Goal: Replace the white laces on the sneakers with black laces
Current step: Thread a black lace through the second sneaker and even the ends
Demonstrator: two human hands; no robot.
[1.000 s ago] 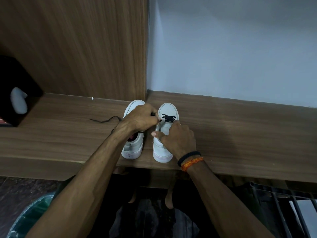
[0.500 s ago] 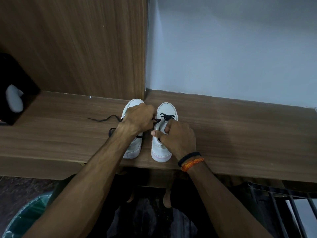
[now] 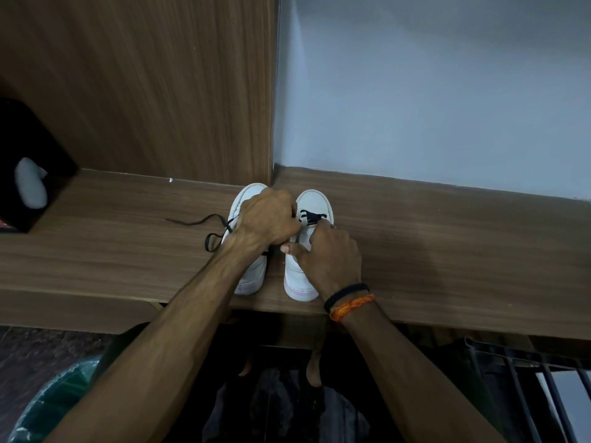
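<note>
Black lace (image 3: 311,216): threaded across the lowest eyelets near the toe of the right sneaker (image 3: 309,247); one run goes leftward from there into the left hand.
Right sneaker: white, on the wooden shelf (image 3: 447,238), toe towards the back wall, heel at the front edge; its long axis runs away from the person.
Left sneaker (image 3: 252,270): white, just beside and parallel to the right one, partly under the left forearm; a second black lace (image 3: 204,227) hangs off its outer side in a loop, with a tail lying on the shelf.
Left hand (image 3: 268,220): fingers curled into a fist over the gap between the two toes, apparently pulling the lace end; the pinch itself is hidden.
Right hand (image 3: 329,257): rests on the right sneaker's tongue area, thumb out to the left, fingertips at the eyelets just below the laced rows; whether it holds a lace end I cannot tell.
Key relation: the open eyelets lie heelward of the laced rows, under the right hand, which is the nearer hand to them.
Progress, judged: early; only the toe rows of the right sneaker look laced.
Other: a black box (image 3: 25,174) stands at the shelf's far left.
</note>
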